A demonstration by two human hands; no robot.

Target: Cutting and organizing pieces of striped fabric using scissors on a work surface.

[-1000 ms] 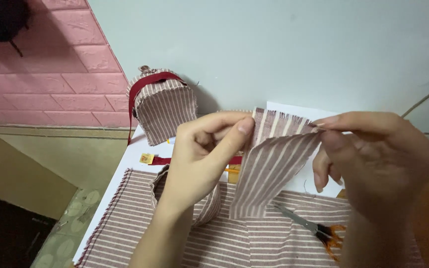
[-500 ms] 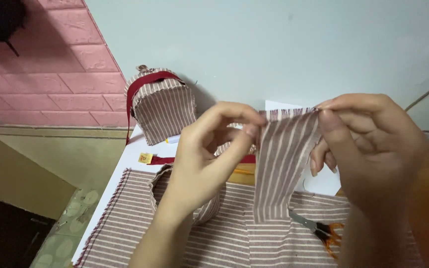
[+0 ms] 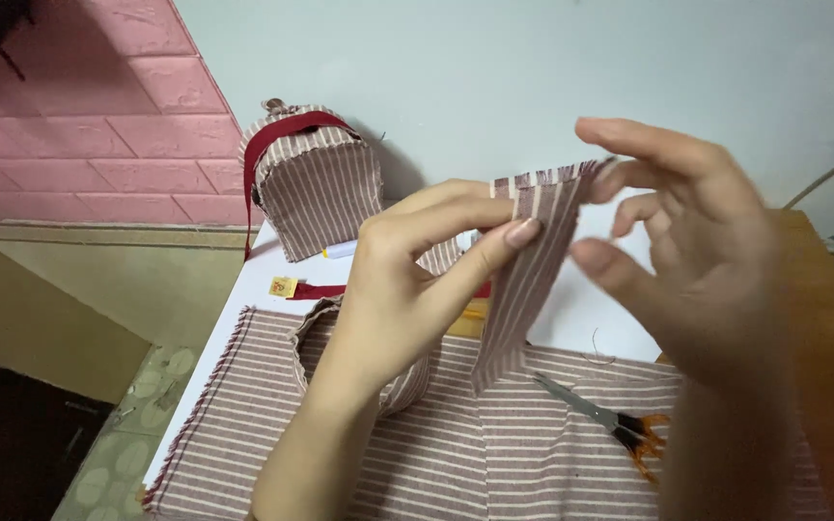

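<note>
A narrow strip of striped maroon-and-white fabric [image 3: 523, 280] hangs down above the table, folded lengthwise. My left hand [image 3: 417, 270] pinches it near the top between thumb and fingers. My right hand [image 3: 687, 241] is beside the strip's upper right corner, its fingers spread and slightly blurred; only a fingertip seems to touch the top edge. Under both hands lies a large sheet of the same striped cloth [image 3: 359, 453], with a curved sewn piece [image 3: 313, 333] on it, partly hidden by my left wrist.
A small striped backpack [image 3: 316, 183] with a dark red strap stands at the back by the wall. Orange-handled scissors [image 3: 610, 425] lie on the cloth at right. A red strap with a yellow tag [image 3: 296, 287] rests on the white table [image 3: 243, 309]. Pink brick wall at left.
The strip has been folded narrower and brought left. My right hand has let go of its pinch on the top edge and opened its fingers. My left hand still pinches the strip.
</note>
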